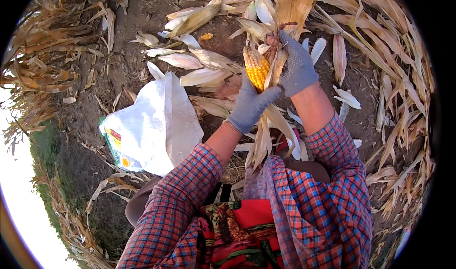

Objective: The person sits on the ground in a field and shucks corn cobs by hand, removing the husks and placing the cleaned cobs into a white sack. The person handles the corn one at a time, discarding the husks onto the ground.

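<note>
My left hand (253, 103), in a grey work glove, closes around the lower part of a yellow ear of corn (257, 71) whose bare tip points up. Beside the ear, my right hand (296, 64), gloved alike, grips dry corn husk (276, 67) near a brownish stub at its upper end. Peeled husk leaves (262, 140) hang below my left hand towards my lap. Dry stalk or leaf material (297, 5) rises behind my right hand; whether it joins the held husk cannot be told.
A white woven sack (146, 126) lies on the soil left of my forearm. Loose husks (199, 60) and a small piece of yellow corn (206, 36) lie ahead. Dry corn stalks are heaped on the left (46, 51) and right (395, 55).
</note>
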A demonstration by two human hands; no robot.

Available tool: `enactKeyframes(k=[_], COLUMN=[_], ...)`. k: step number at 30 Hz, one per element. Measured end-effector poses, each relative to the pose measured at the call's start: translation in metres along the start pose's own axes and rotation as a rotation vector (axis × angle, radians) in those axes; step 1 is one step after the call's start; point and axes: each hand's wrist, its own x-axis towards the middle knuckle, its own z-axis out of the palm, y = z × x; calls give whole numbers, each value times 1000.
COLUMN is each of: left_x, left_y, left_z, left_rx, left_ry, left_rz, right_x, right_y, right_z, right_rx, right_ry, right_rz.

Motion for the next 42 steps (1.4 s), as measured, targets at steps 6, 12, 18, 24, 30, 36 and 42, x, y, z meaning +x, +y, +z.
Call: enactKeyframes(k=[6,12,18,24,30,36,42], left_x=[-1,-4,-23,-29,-53,-117,-88], left_y=[1,14,-30,-15,-3,-16,5], left_z=[2,-37,-11,-13,-29,-103,-109], left_rx=[-241,-246,47,25,76,59,-136], left_ry=[221,266,179,28,-207,97,-129], left_rz=[-4,-4,99,-212,-739,-625,-541], right_x=[-25,-47,-42,-24,2,-13,-80], right_y=[-14,6,48,11,-51,-158,-188], right_z=[9,-30,-31,7,-14,-186,-319], right_rx=[-526,-1035,-597,-193,-238,-843,-548], right_ry=[-50,-144,-109,38,224,1018,1324], right_rz=[8,118,179,70,-202,-498,-577])
